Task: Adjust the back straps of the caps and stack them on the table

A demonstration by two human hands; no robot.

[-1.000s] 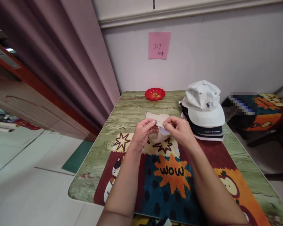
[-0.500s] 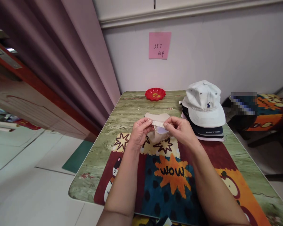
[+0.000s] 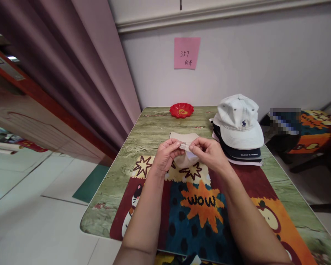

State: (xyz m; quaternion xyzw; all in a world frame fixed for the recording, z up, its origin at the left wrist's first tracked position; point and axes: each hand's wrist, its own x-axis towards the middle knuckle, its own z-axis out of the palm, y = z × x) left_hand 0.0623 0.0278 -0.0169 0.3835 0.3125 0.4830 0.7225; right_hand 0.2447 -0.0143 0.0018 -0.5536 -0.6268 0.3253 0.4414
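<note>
A beige cap lies on the table with its brim pointing away from me and its back opening facing up. My left hand pinches one end of the cap's back strap between thumb and fingers. On the other side, my right hand pinches the strap too, close to the left fingertips. The fingers partly cover the strap, so its fastening cannot be made out. To the right stands a stack of caps, topped by a white cap with a small dark blue logo.
Below the stack's top sits a navy cap with white lettering. A red scalloped dish is near the table's back edge. A colourful mat covers the table's front. A pink note hangs on the wall; a curtain drapes at left.
My hands have drawn closer together on the strap; the left shifted slightly right, the right slightly left. The strap's visible stretch between them is shorter. The stack and dish stay put.
</note>
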